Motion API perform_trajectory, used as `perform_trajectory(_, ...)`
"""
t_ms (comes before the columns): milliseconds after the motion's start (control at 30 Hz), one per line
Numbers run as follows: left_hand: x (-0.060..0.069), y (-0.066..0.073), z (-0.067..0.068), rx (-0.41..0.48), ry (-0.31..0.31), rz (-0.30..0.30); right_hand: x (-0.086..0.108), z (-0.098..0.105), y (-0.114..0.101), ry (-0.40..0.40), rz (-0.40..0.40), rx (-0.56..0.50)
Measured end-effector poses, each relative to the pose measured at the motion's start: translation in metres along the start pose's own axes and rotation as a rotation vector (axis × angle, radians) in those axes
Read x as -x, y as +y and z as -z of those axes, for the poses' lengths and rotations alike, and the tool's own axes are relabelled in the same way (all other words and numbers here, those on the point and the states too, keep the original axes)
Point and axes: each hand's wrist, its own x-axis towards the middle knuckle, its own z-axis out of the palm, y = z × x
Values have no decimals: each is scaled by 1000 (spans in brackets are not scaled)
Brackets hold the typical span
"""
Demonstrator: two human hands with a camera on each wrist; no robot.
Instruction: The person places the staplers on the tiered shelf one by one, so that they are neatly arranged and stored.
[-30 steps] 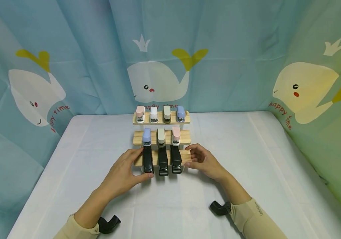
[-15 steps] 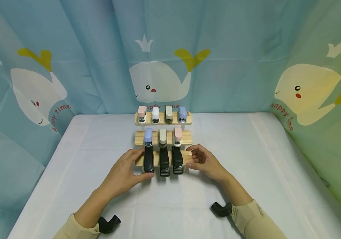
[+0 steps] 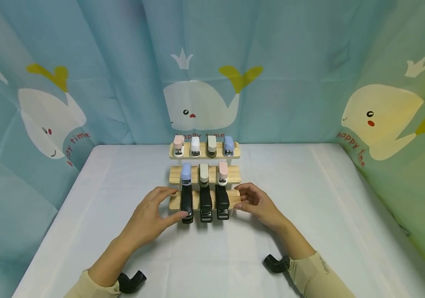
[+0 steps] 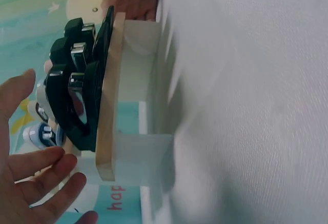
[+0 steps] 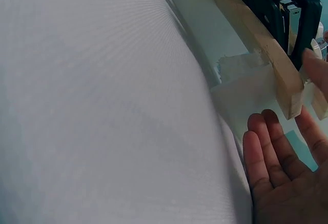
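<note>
A three-tier wooden rack point(image 3: 196, 200) stands on the table, with three black staplers along its lowest shelf: left point(image 3: 187, 200), middle point(image 3: 206, 200) and right point(image 3: 222, 200). My left hand point(image 3: 143, 219) is beside the left stapler, thumb and fingers spread; in the left wrist view, a gap shows between thumb and stapler. At the lowest shelf's right end is my right hand point(image 3: 261, 209), its fingers loosely bent, holding nothing. The right wrist view puts several of its fingers point(image 5: 277, 152) below the shelf board point(image 5: 284, 80); whether any finger touches the board, I cannot tell.
Small blue point(image 3: 186, 173), grey-green point(image 3: 204, 173) and pink point(image 3: 222, 171) staplers stand on the middle shelf. Several more small staplers, including a white one point(image 3: 195, 145), line the top shelf. A whale-print curtain point(image 3: 290, 82) hangs behind and around the white table point(image 3: 205, 265).
The left thumb has come up from the left black stapler's front end, and the left fingers have drawn slightly away. My right hand keeps its place. The whole head view has shifted slightly.
</note>
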Motion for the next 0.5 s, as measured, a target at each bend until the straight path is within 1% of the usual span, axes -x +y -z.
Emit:
perform_trajectory(100, 0, -4, 0, 13, 10, 4, 2, 3, 3, 25, 13, -28)
perform_trajectory(200, 1, -9, 2, 15, 20, 3, 3, 6, 5, 77, 13, -43)
perform_trajectory(367, -3, -20, 3, 16, 24, 1, 5, 11, 8, 231, -30, -83)
perform_trajectory(433, -6, -25, 4, 22, 24, 6, 5, 14, 9, 292, -47, -76)
perform_trajectory(500, -7, -31, 5, 26, 19, 17, 5, 17, 10, 336, -58, -39)
